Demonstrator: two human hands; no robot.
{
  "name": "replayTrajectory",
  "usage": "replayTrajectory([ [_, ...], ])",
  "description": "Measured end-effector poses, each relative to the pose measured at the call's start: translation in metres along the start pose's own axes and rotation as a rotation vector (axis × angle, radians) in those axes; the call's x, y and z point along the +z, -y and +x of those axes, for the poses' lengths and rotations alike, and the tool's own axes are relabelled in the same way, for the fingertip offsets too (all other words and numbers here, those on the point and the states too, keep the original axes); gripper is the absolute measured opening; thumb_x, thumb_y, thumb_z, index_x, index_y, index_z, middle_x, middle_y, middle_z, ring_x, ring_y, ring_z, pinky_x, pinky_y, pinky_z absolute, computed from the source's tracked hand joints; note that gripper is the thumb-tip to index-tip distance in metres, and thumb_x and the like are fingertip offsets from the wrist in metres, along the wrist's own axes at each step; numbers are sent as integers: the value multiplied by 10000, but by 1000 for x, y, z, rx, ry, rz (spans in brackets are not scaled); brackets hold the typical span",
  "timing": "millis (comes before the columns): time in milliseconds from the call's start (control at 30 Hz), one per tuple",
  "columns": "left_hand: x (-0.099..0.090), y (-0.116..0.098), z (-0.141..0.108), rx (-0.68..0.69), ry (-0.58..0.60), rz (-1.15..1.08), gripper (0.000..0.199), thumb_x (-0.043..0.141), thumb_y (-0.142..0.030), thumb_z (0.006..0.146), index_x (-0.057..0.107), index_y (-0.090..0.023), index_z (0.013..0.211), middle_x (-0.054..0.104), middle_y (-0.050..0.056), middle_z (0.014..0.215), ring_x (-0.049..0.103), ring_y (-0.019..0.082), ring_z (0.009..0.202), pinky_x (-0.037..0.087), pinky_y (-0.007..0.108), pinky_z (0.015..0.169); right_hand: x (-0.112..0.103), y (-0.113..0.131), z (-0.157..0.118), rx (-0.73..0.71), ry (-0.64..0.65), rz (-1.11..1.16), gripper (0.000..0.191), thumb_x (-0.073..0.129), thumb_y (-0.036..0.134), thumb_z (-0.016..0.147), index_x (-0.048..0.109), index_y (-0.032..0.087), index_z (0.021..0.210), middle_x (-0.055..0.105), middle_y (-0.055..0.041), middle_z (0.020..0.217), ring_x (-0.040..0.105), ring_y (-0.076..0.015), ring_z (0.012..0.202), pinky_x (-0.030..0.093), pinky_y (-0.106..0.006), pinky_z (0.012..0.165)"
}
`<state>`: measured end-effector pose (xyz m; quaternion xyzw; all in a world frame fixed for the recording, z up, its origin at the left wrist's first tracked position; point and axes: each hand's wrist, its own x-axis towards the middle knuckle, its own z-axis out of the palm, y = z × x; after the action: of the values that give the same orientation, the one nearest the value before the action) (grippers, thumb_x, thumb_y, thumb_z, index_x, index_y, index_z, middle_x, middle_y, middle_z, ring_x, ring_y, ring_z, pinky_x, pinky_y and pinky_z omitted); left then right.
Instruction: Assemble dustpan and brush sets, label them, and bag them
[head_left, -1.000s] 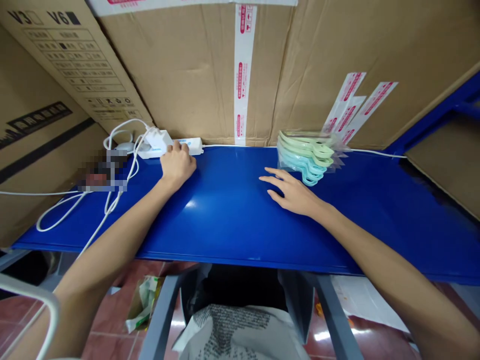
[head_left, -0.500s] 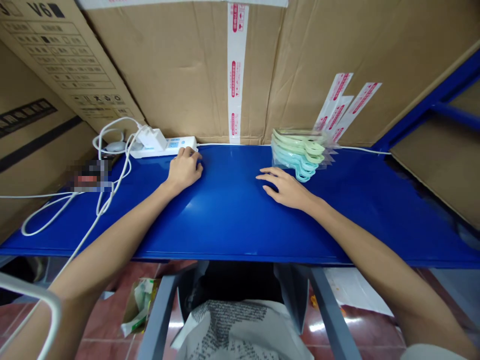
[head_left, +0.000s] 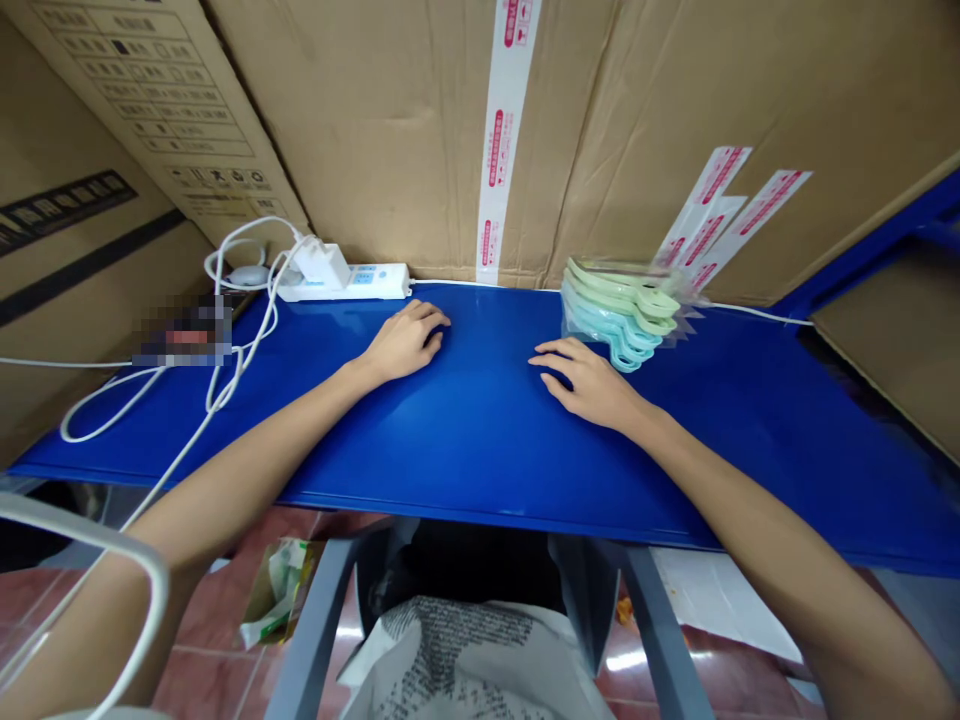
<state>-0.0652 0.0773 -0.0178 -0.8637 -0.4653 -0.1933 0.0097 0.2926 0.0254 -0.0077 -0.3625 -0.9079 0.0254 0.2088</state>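
My left hand (head_left: pixel 409 341) lies on the blue tabletop (head_left: pixel 450 440), palm down, holding nothing. Its fingers are loosely bent and the thumb stands a little apart. Farther right, my right hand (head_left: pixel 586 381) rests palm down with fingers spread and nothing in them. Just beyond it is a stack of flat, pale green and light blue plastic pieces (head_left: pixel 626 300) with looped ends, packed in clear bags; I cannot tell their exact kind. The right hand is close to the stack's near edge. A white power strip (head_left: pixel 382 282) lies behind my left hand, apart from it.
A white plug adapter (head_left: pixel 322 266) sits in the strip. White cables (head_left: pixel 217 400) loop over the table's left side. A blurred-out object (head_left: pixel 184 335) lies among them. Cardboard (head_left: pixel 390 130) walls the back and sides. On the floor is an open small box (head_left: pixel 281 590).
My left hand has moved right and slightly nearer to me, away from the power strip. The view has turned slightly left. My right hand stays beside the bagged stack.
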Motion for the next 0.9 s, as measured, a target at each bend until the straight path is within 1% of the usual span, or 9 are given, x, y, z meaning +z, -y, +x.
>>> replayTrajectory([
  [133, 1, -4, 0, 61, 13, 8, 396, 459, -269, 1059, 713, -153, 1340, 710, 148, 1424, 611, 337, 1307, 544, 527, 1145, 0, 0, 1, -27, -5, -13, 365, 510, 261, 1078, 806, 216, 1287, 742, -155, 1373, 686, -348, 1293, 587, -609, 1140],
  [200, 1, -5, 0, 67, 15, 16, 403, 454, -287, 1072, 706, -138, 1347, 711, 156, 1422, 608, 340, 1309, 537, 526, 1153, 1, 0, 2, -36, -41, -7, 369, 501, 254, 1078, 810, 211, 1275, 734, -157, 1383, 673, -350, 1317, 577, -613, 1152],
  [300, 0, -6, 0, 75, 22, 23, 412, 451, -315, 1086, 706, -129, 1350, 707, 165, 1419, 607, 344, 1306, 529, 526, 1159, 2, -2, 5, -25, -107, 20, 370, 506, 234, 1066, 810, 251, 1276, 730, -133, 1384, 664, -346, 1332, 565, -627, 1161],
  [400, 1, -5, 0, 77, 16, 21, 412, 445, -320, 1093, 706, -141, 1358, 700, 161, 1422, 603, 339, 1316, 515, 526, 1173, 4, -4, 5, -31, -141, 29, 366, 508, 229, 1060, 815, 251, 1258, 736, -138, 1352, 679, -345, 1280, 580, -624, 1131],
  [567, 4, -5, 0, 84, 19, 13, 423, 441, -317, 1097, 707, -126, 1366, 697, 172, 1409, 606, 341, 1301, 513, 542, 1170, 5, -5, 5, -58, -157, 5, 358, 494, 212, 1068, 823, 226, 1210, 749, -146, 1274, 706, -323, 1175, 616, -573, 1061],
  [700, 4, -6, 0, 82, -1, 4, 424, 444, -312, 1098, 707, -123, 1372, 691, 173, 1416, 602, 344, 1305, 517, 536, 1163, 5, -4, 4, -97, -173, 15, 331, 523, 187, 1055, 826, 214, 1185, 758, -149, 1240, 716, -320, 1135, 626, -556, 1025],
  [800, 3, -6, 1, 78, 12, 5, 415, 453, -300, 1095, 708, -124, 1372, 692, 168, 1412, 604, 342, 1300, 513, 529, 1168, 6, -4, 4, -137, -194, 31, 305, 548, 160, 1043, 825, 193, 1165, 766, -154, 1200, 726, -319, 1094, 632, -537, 994],
  [900, 2, -6, 2, 81, 19, 12, 409, 470, -279, 1086, 702, -111, 1378, 691, 172, 1418, 598, 348, 1311, 506, 530, 1175, 8, -5, 5, -152, -212, 25, 289, 564, 150, 1038, 821, 195, 1163, 769, -150, 1198, 729, -324, 1087, 630, -537, 985],
])
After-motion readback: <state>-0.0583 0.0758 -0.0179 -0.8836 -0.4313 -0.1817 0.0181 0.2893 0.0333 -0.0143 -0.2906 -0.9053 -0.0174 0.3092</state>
